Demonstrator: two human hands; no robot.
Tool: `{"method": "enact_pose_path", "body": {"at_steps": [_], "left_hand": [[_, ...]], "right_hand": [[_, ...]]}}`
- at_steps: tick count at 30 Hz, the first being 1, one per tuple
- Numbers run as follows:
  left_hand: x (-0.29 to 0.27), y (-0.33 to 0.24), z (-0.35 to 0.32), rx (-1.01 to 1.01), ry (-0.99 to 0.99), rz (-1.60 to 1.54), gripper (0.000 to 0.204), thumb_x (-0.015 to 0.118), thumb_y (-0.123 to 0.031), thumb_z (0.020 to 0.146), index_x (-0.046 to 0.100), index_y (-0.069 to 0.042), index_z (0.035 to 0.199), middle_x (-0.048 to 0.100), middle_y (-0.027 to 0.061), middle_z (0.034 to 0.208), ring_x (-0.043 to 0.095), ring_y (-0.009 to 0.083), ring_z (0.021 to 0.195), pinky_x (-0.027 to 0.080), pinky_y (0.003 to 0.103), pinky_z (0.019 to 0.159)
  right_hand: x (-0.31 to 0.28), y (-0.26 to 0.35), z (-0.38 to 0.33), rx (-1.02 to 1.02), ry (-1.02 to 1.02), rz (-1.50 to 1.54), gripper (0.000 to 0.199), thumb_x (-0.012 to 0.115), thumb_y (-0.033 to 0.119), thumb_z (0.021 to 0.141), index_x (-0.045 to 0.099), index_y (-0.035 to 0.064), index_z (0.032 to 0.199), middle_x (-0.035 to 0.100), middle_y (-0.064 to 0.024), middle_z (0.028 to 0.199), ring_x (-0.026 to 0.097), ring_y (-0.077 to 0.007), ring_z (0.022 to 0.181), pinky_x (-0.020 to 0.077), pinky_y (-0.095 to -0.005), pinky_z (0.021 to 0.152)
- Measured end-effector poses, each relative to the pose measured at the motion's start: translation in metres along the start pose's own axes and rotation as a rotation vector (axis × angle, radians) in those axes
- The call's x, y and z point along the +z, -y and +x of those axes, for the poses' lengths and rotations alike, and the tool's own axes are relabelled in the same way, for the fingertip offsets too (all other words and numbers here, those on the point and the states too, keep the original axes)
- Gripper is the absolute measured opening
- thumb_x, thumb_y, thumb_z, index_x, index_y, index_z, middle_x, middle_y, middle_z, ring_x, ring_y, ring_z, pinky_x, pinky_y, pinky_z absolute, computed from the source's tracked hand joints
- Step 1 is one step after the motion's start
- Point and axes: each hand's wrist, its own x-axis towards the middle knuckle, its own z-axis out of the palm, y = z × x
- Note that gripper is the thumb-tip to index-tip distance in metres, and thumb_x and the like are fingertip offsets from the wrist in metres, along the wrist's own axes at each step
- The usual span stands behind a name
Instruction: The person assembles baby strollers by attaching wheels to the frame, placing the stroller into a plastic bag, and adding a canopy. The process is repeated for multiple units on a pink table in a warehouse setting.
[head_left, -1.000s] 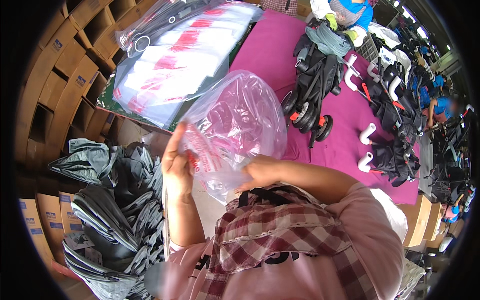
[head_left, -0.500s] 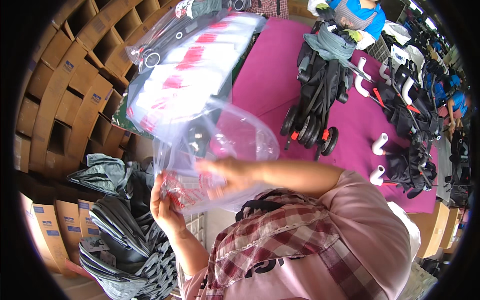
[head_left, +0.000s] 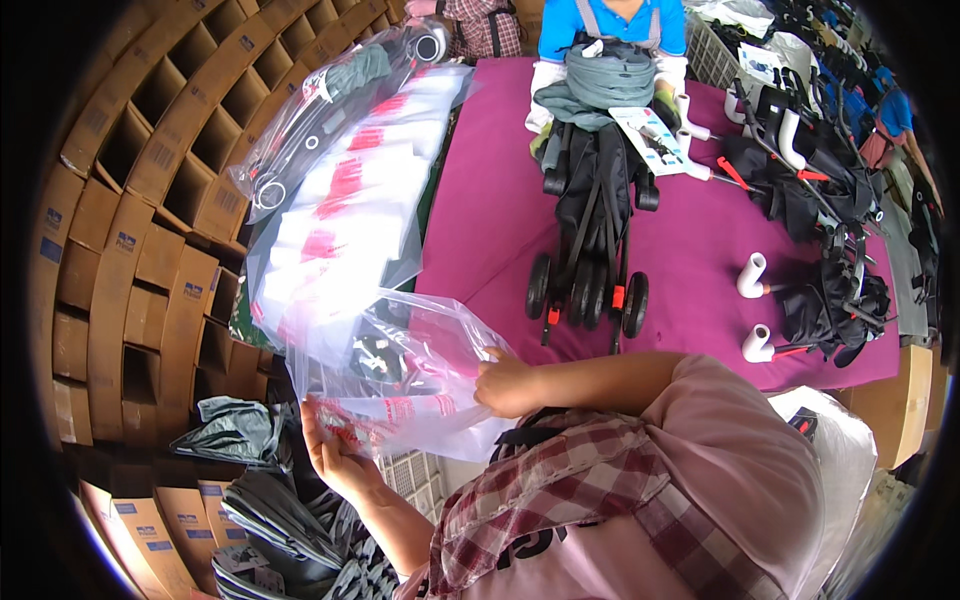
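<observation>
A large clear plastic bag [head_left: 420,345] with red print is spread between my two hands, its mouth partly open. My left hand [head_left: 335,455] grips the bag's near left edge, fingers closed over the film. At the other edge, my right hand [head_left: 505,385] is closed on the bag in a fist. Beyond the bag lies a fanned stack of clear bags [head_left: 345,215] with red print. On the purple table cover, a folded black stroller [head_left: 595,215] with a grey-green canopy points its wheels toward me; it is apart from my hands.
A co-worker [head_left: 562,25] in blue stands behind the stroller, hands at its sides. A bagged stroller [head_left: 325,120] lies beyond the stack. Black stroller frames with white tubes [head_left: 757,275] line the right side. Cardboard boxes [head_left: 130,235] wall the left; grey fabric pieces [head_left: 235,430] sit below.
My right hand has moved right, pulling the bag wider, and now grips its edge. The view has shifted. The co-worker has straightened the stroller, and a printed card now shows on it.
</observation>
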Motion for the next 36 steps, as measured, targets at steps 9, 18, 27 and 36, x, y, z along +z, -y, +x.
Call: {"method": "enact_pose_path", "body": {"at_steps": [9, 18, 27, 36], "left_hand": [[-0.093, -0.020, -0.004, 0.060, -0.034, 0.035, 0.046, 0.042, -0.003, 0.100, 0.048, -0.001, 0.146, 0.053, 0.0111, 0.148, 0.050, 0.0008, 0.079, 0.035, 0.016, 0.061], [-0.042, -0.032, 0.022, 0.152, -0.105, 0.231, 0.048, 0.045, -0.005, 0.095, 0.052, 0.000, 0.142, 0.055, 0.0089, 0.144, 0.047, 0.0063, 0.076, 0.037, 0.019, 0.063], [0.134, 0.095, 0.025, -0.380, 0.406, 0.366, 0.063, 0.043, 0.006, 0.081, 0.047, 0.005, 0.144, 0.066, 0.0141, 0.117, 0.049, 0.0102, 0.060, 0.043, 0.024, 0.059], [0.352, 0.165, 0.024, -0.370, 0.512, 0.503, 0.063, 0.041, 0.007, 0.083, 0.038, 0.012, 0.146, 0.063, 0.0104, 0.084, 0.052, 0.0124, 0.058, 0.042, 0.024, 0.055]], "right_hand": [[-0.007, 0.025, 0.034, 0.007, -0.328, 0.008, 0.021, 0.059, 0.022, 0.086, 0.075, 0.0091, 0.087, 0.070, -0.0105, 0.100, 0.053, -0.0302, 0.127, 0.0145, -0.0643, 0.118], [0.006, 0.027, -0.001, 0.112, -0.649, 0.233, 0.015, 0.074, 0.022, 0.078, 0.075, 0.0106, 0.087, 0.051, -0.0137, 0.143, 0.025, -0.0373, 0.149, 0.0179, -0.0741, 0.111], [0.088, -0.053, -0.157, 0.406, -0.340, 0.852, 0.027, 0.075, 0.026, 0.082, 0.072, 0.0021, 0.095, 0.064, -0.0198, 0.120, 0.062, -0.0356, 0.113, 0.0502, -0.0430, 0.097], [-0.020, -0.231, -0.283, 0.355, -0.485, 0.778, 0.027, 0.076, 0.025, 0.078, 0.074, 0.0033, 0.094, 0.068, -0.0183, 0.110, 0.063, -0.0394, 0.105, 0.0480, -0.0464, 0.099]]}}
